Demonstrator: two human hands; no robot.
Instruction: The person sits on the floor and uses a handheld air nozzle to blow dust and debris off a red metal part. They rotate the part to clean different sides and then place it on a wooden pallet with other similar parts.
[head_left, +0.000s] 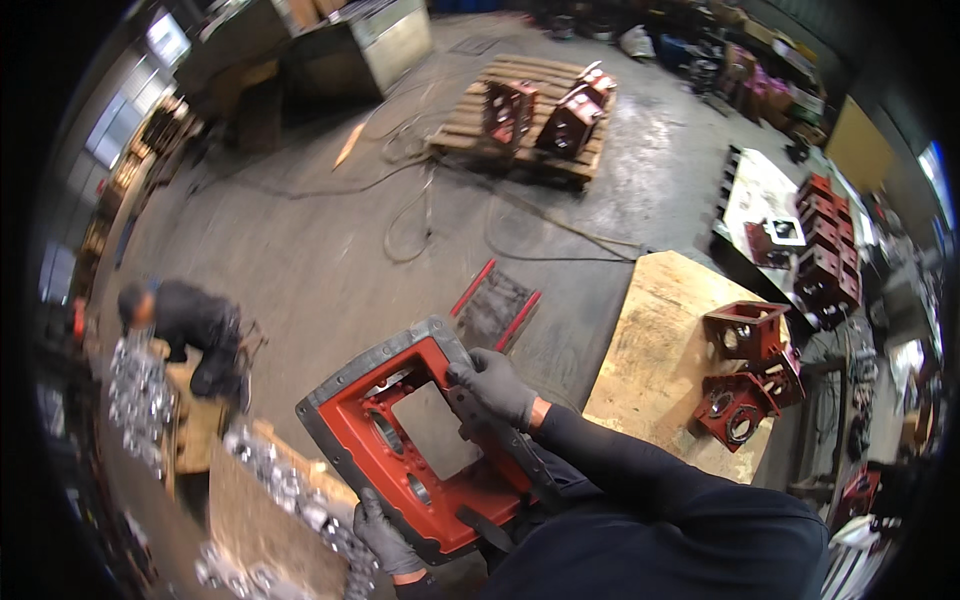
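Between my gloved hands I hold a large red metal housing (452, 480), a box-shaped casting with a grey rim, round bored holes in one wall and a wide rectangular opening through which the floor shows. My right hand (497, 388) grips its far right edge, thumb on the grey rim. At the near left edge, my left hand (385, 540) is closed around the rim. The housing is tilted and held up off the floor in front of my body. The fingers behind its walls are partly hidden.
Similar red castings sit on a wooden sheet (650, 345) at right and a pallet (470, 125) ahead. More stand on a bench (765, 190) at far right. Cables (330, 190) cross the floor near a red-railed frame (495, 300). A co-worker (195, 335) bends over shiny metal parts (140, 400).
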